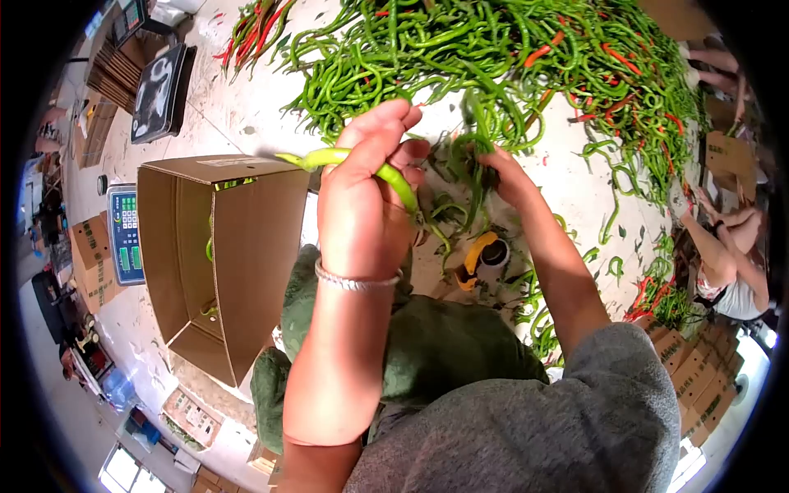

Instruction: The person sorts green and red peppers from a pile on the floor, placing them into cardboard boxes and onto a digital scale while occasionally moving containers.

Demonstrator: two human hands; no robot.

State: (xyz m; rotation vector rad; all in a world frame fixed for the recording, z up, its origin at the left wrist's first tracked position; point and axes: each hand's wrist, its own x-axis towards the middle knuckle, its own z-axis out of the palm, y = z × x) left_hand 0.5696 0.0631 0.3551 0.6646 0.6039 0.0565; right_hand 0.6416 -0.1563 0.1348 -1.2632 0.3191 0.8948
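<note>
My left hand (366, 185), with a bracelet at the wrist, is turned palm up in front of me. A pale green chili pepper (397, 182) lies across it, held under the thumb, its stem end sticking out to the left. To the right, my right hand (508, 176) closes on several darker green chili peppers (475, 164) that hang from the fingers, partly blurred. Just beyond both hands spreads a large heap of green chili peppers (460, 49) with some red ones among them. An upright cardboard box (259, 255) stands left of my left hand, a few green chilies visible inside.
Behind the box is a scale with a keypad (126, 234); another scale platform (159, 92) lies farther up. Red chilies (259, 29) form a small pile at the top. Another person (727, 246) sits at the right, near stacked cartons (707, 382). Loose chilies and leaves litter the floor.
</note>
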